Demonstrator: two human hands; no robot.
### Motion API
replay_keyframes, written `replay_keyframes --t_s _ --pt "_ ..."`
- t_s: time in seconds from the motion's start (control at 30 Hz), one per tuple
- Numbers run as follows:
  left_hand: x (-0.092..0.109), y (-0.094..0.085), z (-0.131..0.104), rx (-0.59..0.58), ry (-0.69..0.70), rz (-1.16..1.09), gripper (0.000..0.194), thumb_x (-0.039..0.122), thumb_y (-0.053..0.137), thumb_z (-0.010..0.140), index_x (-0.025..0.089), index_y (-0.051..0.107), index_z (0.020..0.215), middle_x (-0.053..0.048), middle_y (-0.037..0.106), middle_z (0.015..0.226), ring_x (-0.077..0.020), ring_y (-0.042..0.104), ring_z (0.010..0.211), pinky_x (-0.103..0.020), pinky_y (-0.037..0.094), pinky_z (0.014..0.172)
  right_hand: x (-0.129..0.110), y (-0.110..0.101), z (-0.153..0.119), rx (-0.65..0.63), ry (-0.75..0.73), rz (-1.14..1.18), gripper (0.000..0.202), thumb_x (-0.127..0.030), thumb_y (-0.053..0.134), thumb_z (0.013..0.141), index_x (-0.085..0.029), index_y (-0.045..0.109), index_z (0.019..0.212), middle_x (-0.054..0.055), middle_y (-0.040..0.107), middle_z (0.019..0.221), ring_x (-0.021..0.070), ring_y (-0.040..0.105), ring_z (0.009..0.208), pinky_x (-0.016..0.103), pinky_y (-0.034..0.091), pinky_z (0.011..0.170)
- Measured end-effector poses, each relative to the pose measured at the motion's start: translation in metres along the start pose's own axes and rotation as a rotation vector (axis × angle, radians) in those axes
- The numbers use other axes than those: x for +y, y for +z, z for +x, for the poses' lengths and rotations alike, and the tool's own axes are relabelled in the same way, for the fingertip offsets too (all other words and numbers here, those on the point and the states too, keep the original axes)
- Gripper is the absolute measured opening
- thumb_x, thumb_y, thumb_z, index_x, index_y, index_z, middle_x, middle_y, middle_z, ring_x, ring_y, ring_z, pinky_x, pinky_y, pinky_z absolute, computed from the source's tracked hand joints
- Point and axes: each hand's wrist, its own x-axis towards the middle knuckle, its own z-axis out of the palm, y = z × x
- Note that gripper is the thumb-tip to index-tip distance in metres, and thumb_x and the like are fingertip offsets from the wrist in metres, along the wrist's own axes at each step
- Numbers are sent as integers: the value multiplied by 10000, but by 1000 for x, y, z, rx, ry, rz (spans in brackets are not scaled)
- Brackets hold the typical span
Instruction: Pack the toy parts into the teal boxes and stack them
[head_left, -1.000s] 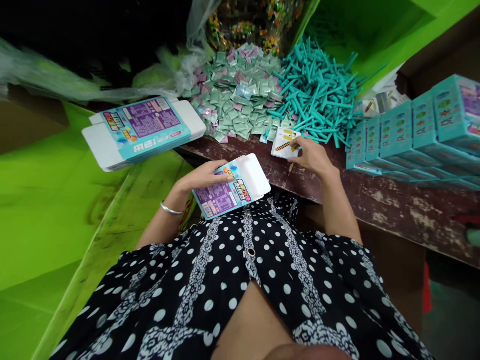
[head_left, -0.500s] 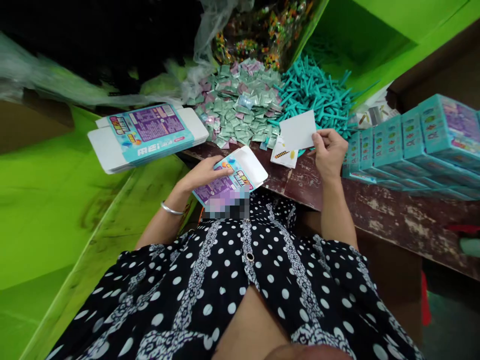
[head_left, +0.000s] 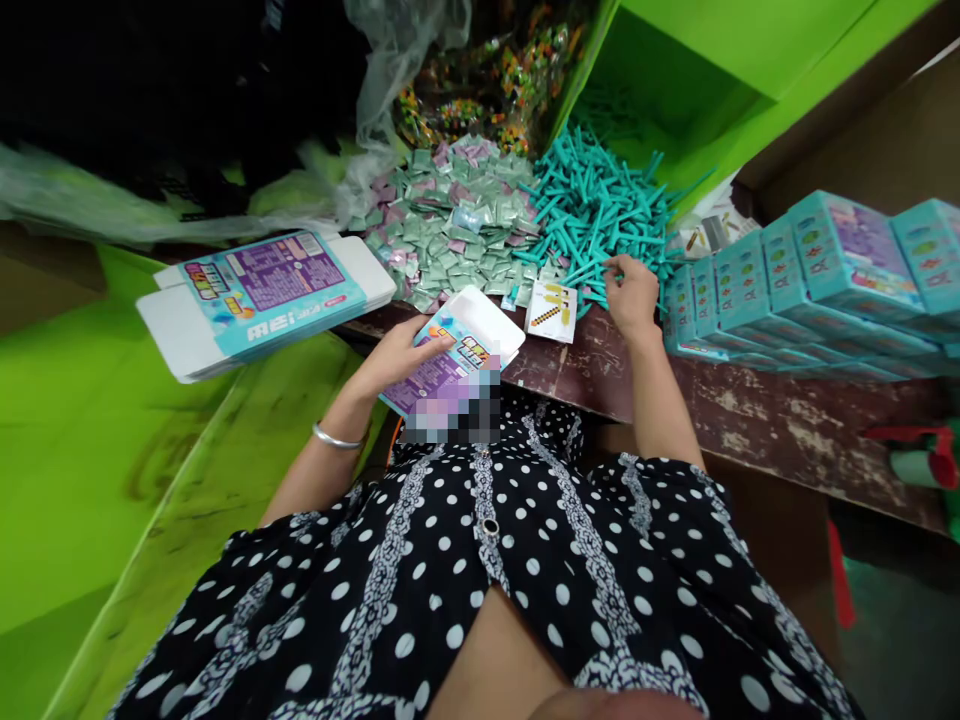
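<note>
My left hand (head_left: 405, 355) is closed on a flat teal and purple printed carton (head_left: 450, 365), thumb on top, its white end flap open toward the right. My right hand (head_left: 634, 295) is at the near edge of a heap of teal plastic sticks (head_left: 607, 205), fingertips pinched on what looks like one stick; the grip is partly hidden. Between the hands lies a small white card (head_left: 551, 312) with a yellow and black drawing. Behind it spreads a pile of small pale green and pink sachets (head_left: 465, 225).
Flat cartons (head_left: 277, 285) are stacked at the left. Rows of filled teal boxes (head_left: 810, 265) stand at the right on the worn brown table (head_left: 735, 420). A clear bag of colourful small pieces (head_left: 517, 85) sits at the back. A red-handled item (head_left: 926, 455) lies far right.
My right hand has let go of the blank-sided white card and moved to the teal sticks. The card on the table shows its whole drawing. My left hand keeps the carton.
</note>
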Motion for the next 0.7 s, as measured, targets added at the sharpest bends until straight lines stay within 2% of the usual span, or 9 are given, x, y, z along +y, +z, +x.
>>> replay_keyframes --t_s 0.1,0.2,0.3,0.43,0.5,0.6,0.7 --pt "-12 -3 -2 14 -62 19 757 859 691 834 151 722 1100 -141 820 1136 -356 745 1026 -396 556 888 31 -4 21 -135 -3 -188 280 -153 664 900 -223 810 1128 134 757 1122 259 650 898 421 517 860" --pt "-22 -2 -3 13 -81 3 793 881 677 825 148 733 1119 -159 817 1161 -374 751 1049 -418 559 898 28 -3 30 -144 -71 -276 419 -105 553 953 -198 805 1274 191 746 1223 294 656 985 429 505 870" --pt "-27 -1 -2 -4 -97 -25 807 889 666 827 149 736 1141 -168 818 1182 -383 752 1063 -429 567 890 4 7 42 -101 -148 -269 437 -145 470 1048 -154 782 1354 231 738 1283 325 674 1091 460 508 974" --pt "-30 0 0 0 -112 -49 818 891 657 840 143 735 1162 -189 818 1207 -392 762 1062 -438 571 880 -43 48 61 -330 -317 -277 325 -197 612 1028 -199 825 1273 165 784 1288 344 692 1217 434 524 1048" --pt "-31 0 1 -3 -114 -76 813 884 668 843 145 742 1174 -187 826 1219 -390 770 1059 -440 583 881 -64 73 68 -425 -370 -349 344 -193 596 1030 -192 826 1285 185 776 1355 384 662 1317 461 531 1058" --pt "-33 1 0 5 -105 -122 771 850 702 841 158 761 1175 -168 842 1221 -390 780 1082 -451 608 910 -85 101 75 -427 -372 -447 378 -213 575 1032 -163 829 1307 228 767 1379 423 649 1356 487 541 1039" --pt "-34 1 -1 22 -80 -171 736 808 716 851 167 765 1209 -163 841 1278 -394 786 1140 -469 614 981 -92 106 82 -403 -356 -466 371 -254 563 1039 -160 864 1234 228 787 1345 424 678 1332 485 554 1016"
